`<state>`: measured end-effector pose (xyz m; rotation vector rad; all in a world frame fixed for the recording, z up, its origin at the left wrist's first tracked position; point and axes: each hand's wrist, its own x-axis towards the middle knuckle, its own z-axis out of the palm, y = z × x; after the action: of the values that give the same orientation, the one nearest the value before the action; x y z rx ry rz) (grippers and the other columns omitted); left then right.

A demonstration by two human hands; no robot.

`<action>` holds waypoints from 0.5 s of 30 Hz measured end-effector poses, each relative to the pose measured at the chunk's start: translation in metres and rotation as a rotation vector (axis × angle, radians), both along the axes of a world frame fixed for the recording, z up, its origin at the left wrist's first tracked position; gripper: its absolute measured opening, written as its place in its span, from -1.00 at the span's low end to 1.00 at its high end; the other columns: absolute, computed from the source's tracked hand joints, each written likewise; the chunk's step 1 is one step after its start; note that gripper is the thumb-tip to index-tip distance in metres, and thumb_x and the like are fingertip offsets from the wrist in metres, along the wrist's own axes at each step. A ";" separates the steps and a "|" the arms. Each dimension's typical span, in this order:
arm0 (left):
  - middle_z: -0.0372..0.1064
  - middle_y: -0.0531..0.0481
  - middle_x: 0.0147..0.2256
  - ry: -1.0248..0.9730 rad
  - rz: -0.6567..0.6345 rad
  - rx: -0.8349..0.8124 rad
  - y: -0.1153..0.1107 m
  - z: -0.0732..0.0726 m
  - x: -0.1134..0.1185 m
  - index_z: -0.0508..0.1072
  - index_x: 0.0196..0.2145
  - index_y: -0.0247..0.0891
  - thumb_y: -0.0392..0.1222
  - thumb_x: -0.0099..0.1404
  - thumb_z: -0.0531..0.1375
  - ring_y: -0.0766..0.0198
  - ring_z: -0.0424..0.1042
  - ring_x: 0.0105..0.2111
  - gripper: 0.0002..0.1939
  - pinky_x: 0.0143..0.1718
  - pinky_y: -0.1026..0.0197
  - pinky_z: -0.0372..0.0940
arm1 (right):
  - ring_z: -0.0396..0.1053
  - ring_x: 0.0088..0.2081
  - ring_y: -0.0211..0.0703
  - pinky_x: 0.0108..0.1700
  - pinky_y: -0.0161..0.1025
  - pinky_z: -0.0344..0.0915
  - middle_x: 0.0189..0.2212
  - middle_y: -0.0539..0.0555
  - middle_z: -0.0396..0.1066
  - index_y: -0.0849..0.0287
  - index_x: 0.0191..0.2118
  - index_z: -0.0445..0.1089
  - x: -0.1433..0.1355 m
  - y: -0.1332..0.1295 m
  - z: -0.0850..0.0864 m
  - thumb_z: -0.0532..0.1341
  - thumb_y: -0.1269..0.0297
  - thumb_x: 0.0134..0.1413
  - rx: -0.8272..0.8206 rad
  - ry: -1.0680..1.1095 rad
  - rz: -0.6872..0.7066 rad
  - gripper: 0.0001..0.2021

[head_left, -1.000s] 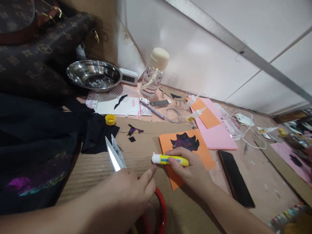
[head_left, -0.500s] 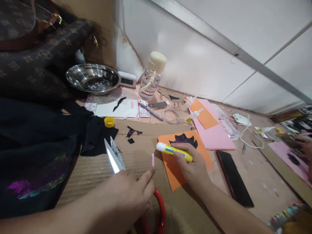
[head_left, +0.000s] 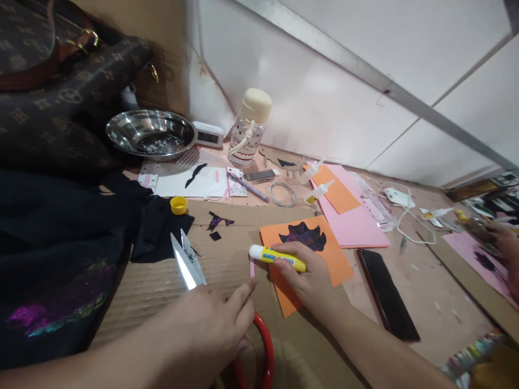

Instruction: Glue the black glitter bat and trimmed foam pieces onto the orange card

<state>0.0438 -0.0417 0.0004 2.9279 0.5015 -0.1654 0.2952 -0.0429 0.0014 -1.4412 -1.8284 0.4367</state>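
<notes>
My right hand (head_left: 310,273) is wrapped round a yellow glue stick (head_left: 284,259), whose white end lies over the upper part of a narrow pink strip (head_left: 252,268). The fingertips of my left hand (head_left: 217,319) pinch that strip's lower end on the cardboard (head_left: 227,246). Scissors (head_left: 188,265) with red handles lie under my left hand, their blades slightly apart. Beneath my right hand is an orange sheet (head_left: 290,297) bearing a black, glittery, jagged-edged shape (head_left: 304,236). Small black scraps (head_left: 219,220) and a yellow cap (head_left: 178,205) sit beyond the blades.
Black fabric (head_left: 60,259) and a brown bag (head_left: 60,102) fill the left. Behind stand a metal bowl (head_left: 152,135) and a bottle (head_left: 249,129). Pink paper (head_left: 352,219) and a phone (head_left: 387,294) are to the right. Another person's hand (head_left: 506,248) shows at the right edge.
My right hand has moved the glue stick left and slightly down, so its white end now covers the pink strip's top. My left hand still pinches the strip.
</notes>
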 end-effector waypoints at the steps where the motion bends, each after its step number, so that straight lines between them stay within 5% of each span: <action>1: 0.60 -0.57 0.17 0.017 -0.013 -0.010 0.000 0.000 0.001 0.56 0.29 -0.41 -0.15 0.41 0.35 -0.21 0.75 -0.30 -0.45 -0.43 -0.03 0.60 | 0.73 -0.29 0.01 -0.22 -0.20 0.62 -0.29 0.14 0.77 0.09 -0.19 0.68 0.000 -0.001 0.001 0.33 0.29 0.31 0.002 0.004 -0.005 -0.87; 7: 0.49 -0.58 0.29 -0.004 -0.026 0.060 0.000 -0.004 0.002 0.55 0.30 -0.41 -0.31 0.43 0.26 -0.23 0.76 -0.22 -0.49 -0.45 -0.05 0.60 | 0.71 -0.33 -0.02 -0.24 -0.22 0.60 -0.34 0.10 0.76 0.07 -0.25 0.68 -0.001 -0.001 0.000 0.34 0.31 0.27 -0.015 0.008 -0.001 -0.87; 15: 0.56 -0.59 0.21 0.030 -0.064 0.074 -0.002 -0.006 0.001 0.59 0.25 -0.43 -0.18 0.37 0.35 -0.26 0.75 -0.20 -0.47 -0.43 -0.08 0.62 | 0.69 -0.33 -0.02 -0.25 -0.22 0.60 -0.32 0.12 0.75 0.09 -0.22 0.68 0.002 0.002 -0.001 0.33 0.25 0.30 -0.026 0.046 -0.036 -0.85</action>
<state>0.0447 -0.0433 -0.0054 3.0195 0.4276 -0.2035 0.2977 -0.0410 0.0002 -1.4676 -1.7644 0.4737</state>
